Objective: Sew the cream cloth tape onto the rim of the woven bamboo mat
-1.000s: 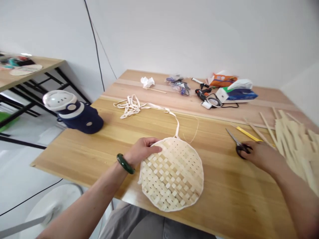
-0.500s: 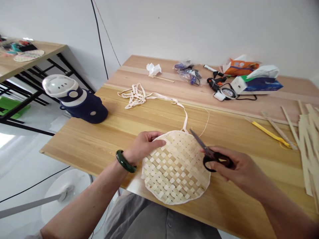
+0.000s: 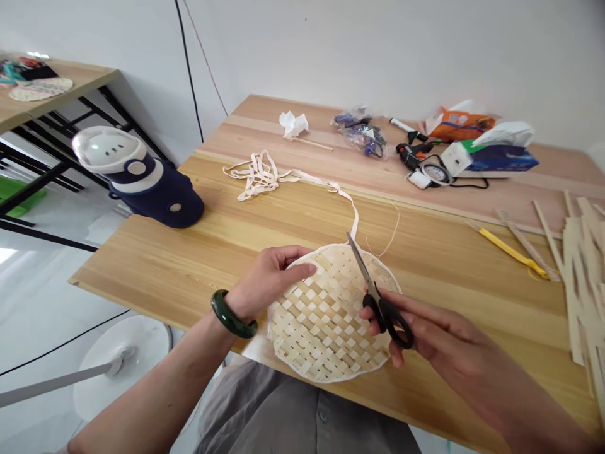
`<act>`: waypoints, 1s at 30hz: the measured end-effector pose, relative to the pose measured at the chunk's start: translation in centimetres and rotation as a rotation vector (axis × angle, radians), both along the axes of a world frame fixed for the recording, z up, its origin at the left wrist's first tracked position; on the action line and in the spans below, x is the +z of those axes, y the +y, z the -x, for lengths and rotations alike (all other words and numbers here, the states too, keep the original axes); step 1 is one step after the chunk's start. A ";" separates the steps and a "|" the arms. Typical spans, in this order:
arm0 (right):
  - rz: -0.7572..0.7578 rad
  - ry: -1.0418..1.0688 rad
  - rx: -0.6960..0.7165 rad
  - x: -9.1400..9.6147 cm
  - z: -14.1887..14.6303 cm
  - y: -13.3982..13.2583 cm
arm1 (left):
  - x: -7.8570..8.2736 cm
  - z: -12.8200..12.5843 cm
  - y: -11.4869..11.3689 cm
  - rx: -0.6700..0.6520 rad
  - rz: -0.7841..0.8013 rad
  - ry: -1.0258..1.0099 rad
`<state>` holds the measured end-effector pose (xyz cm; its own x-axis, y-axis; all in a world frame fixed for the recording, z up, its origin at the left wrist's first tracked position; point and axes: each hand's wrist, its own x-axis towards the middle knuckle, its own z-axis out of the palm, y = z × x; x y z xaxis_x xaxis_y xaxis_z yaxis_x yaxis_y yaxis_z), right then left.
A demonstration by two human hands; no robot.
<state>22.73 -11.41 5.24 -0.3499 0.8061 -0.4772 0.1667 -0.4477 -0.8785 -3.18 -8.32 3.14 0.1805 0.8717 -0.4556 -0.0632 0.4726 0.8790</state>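
While a white wall (image 3: 378,50) rises behind it, a long wooden table (image 3: 142,265) runs through the room, and a round woven bamboo mat (image 3: 326,321) lies flat on it between the hands. The left hand (image 3: 269,284) rests loosely spread on the mat's near-left edge; the right hand (image 3: 439,334) grips black-handled scissors (image 3: 385,315), their blades reaching over the mat's far rim.

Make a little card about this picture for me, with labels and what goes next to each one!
Left hand: resting on a woven bamboo disc
Right hand: holding black-handled scissors, blades pointing at a pale strip
Left wrist: green bangle
Rest: navy flask, loose strips, wooden table
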 end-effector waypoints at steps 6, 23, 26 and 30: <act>0.182 0.078 -0.047 -0.1 0.2 -0.1 | 0.4 -0.3 -0.2 -0.008 -0.010 0.017; 0.254 0.265 0.055 -1.1 1.1 -1.4 | 0.8 -0.6 -0.5 -0.019 -0.059 0.048; 0.272 0.286 0.061 -1.0 1.3 -1.5 | 0.7 -0.5 -0.5 -0.028 -0.071 0.049; 0.296 0.336 0.037 -1.0 1.8 -1.7 | 0.8 -0.5 -0.5 -0.020 -0.069 0.072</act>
<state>20.94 -13.16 4.24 -0.5510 0.6362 -0.5400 -0.0855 -0.6868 -0.7218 -2.70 -8.85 3.99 0.1670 0.8980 -0.4070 0.0100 0.4112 0.9115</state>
